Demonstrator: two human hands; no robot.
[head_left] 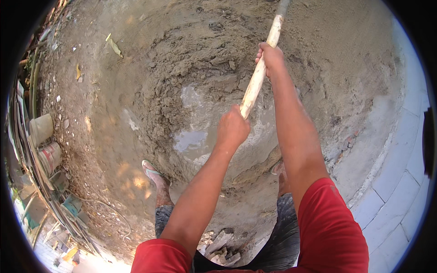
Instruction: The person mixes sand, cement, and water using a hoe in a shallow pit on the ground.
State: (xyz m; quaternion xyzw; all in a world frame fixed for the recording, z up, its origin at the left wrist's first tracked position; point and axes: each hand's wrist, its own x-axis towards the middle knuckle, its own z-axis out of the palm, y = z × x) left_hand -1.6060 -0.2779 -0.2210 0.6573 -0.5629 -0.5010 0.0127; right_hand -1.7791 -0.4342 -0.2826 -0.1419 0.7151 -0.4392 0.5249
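A pale wooden handle (255, 86) slants from the middle of the view up to the right, where it runs into a grey metal socket (282, 7) at the top edge. The tool's head lies outside the view, so its kind does not show. My left hand (233, 128) is wrapped round the near end of the handle. Farther up, my right hand (272, 59) grips it with the fingers curled around. Below the handle, a ring of wet grey mortar (168, 86) surrounds a puddle of cloudy water (191, 140).
My sandalled feet (157, 173) stand at the puddle's near side. Buckets (42, 129) and long poles (34, 86) line the left. Broken bricks (225, 255) lie between my legs. Pale paving (391, 177) borders the right, and a dry leaf (114, 47) lies at the far left.
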